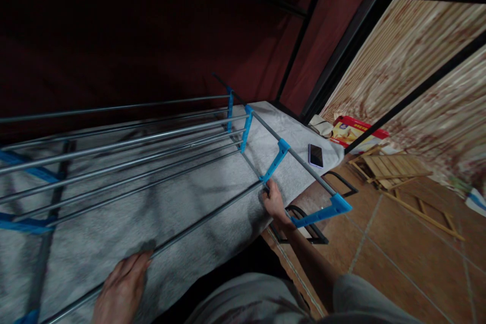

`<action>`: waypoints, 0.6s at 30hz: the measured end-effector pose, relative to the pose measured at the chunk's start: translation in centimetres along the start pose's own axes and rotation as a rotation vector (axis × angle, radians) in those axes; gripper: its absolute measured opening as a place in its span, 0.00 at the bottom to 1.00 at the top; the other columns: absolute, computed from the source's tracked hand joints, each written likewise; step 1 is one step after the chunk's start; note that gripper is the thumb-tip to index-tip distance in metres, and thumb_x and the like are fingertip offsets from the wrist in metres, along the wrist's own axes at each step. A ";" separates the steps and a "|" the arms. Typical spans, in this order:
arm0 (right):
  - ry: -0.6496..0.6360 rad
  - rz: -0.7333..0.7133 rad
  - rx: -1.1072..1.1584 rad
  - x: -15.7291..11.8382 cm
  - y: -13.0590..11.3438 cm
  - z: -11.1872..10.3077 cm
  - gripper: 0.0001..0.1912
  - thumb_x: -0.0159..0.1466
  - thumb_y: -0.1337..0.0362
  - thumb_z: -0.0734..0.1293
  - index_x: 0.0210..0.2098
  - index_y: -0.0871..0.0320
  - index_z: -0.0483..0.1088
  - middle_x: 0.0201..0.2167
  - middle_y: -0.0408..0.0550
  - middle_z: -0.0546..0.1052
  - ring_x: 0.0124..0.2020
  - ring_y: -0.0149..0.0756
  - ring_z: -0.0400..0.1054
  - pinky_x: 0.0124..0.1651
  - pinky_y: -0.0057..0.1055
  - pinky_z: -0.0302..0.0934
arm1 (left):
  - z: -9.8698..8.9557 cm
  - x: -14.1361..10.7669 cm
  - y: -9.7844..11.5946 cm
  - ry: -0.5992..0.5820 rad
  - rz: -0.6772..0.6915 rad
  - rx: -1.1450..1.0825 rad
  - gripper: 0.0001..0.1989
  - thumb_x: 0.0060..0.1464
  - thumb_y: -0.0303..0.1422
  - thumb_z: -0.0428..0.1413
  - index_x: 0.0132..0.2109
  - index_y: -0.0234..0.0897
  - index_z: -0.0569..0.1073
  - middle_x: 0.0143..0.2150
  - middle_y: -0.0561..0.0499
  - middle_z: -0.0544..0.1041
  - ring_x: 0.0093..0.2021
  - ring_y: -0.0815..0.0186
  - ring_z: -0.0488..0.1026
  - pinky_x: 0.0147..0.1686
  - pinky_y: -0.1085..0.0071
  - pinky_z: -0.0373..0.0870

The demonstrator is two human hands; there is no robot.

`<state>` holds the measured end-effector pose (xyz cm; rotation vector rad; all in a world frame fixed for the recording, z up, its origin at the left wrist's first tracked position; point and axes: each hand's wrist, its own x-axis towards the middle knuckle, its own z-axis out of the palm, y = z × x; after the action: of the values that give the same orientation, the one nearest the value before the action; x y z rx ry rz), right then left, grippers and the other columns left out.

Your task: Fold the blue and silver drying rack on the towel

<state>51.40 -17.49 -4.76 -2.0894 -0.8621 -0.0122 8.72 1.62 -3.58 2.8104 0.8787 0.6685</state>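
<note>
A rack of grey metal tubes with blue plastic joints lies across a grey fleecy cover. My left hand is closed over the tube nearest me, at the bottom left. At that tube's far end, just below a blue bracket, my right hand is wrapped round the rack's frame; part of its grip is hidden. Another blue corner piece sticks out past my right wrist. Several parallel tubes run off to the left, where more blue brackets show.
A phone lies on the fleecy cover near its right end. Beyond stand a red and yellow box and a folded wooden item on the tiled floor. Black posts and a patterned curtain rise behind.
</note>
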 end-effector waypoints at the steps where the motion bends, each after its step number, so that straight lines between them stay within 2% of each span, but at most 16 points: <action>1: 0.004 -0.001 0.001 0.0 0.0 0.0 0.31 0.58 0.70 0.61 0.62 0.60 0.62 0.51 0.57 0.74 0.55 0.47 0.68 0.60 0.48 0.63 | 0.0 0.0 0.0 -0.005 -0.003 -0.006 0.20 0.64 0.42 0.42 0.48 0.39 0.76 0.43 0.45 0.82 0.43 0.55 0.78 0.45 0.58 0.75; 7: 0.016 0.006 0.001 0.0 -0.2 0.1 0.31 0.58 0.69 0.61 0.62 0.58 0.62 0.49 0.55 0.73 0.53 0.47 0.68 0.59 0.47 0.63 | 0.1 -0.2 -0.3 -0.039 -0.059 -0.021 0.19 0.62 0.41 0.43 0.48 0.41 0.76 0.45 0.45 0.81 0.45 0.55 0.78 0.46 0.59 0.75; 13: 0.044 -0.014 -0.061 -0.3 -0.2 0.6 0.30 0.59 0.67 0.60 0.61 0.60 0.62 0.49 0.59 0.73 0.53 0.50 0.67 0.59 0.50 0.63 | 0.5 -0.2 -1.0 -0.046 -0.045 -0.014 0.19 0.62 0.37 0.44 0.48 0.39 0.76 0.44 0.44 0.81 0.44 0.54 0.77 0.47 0.57 0.75; 18: 0.028 -0.054 -0.015 -0.9 1.0 0.9 0.30 0.61 0.62 0.61 0.62 0.60 0.61 0.51 0.59 0.72 0.54 0.52 0.66 0.58 0.53 0.62 | 0.0 -0.2 0.4 -0.044 -0.102 0.017 0.18 0.63 0.34 0.45 0.49 0.40 0.77 0.47 0.46 0.81 0.48 0.56 0.77 0.48 0.60 0.75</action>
<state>51.04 -17.75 -6.30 -2.0745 -0.9040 -0.0773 8.74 1.17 -3.59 2.7614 1.0164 0.5848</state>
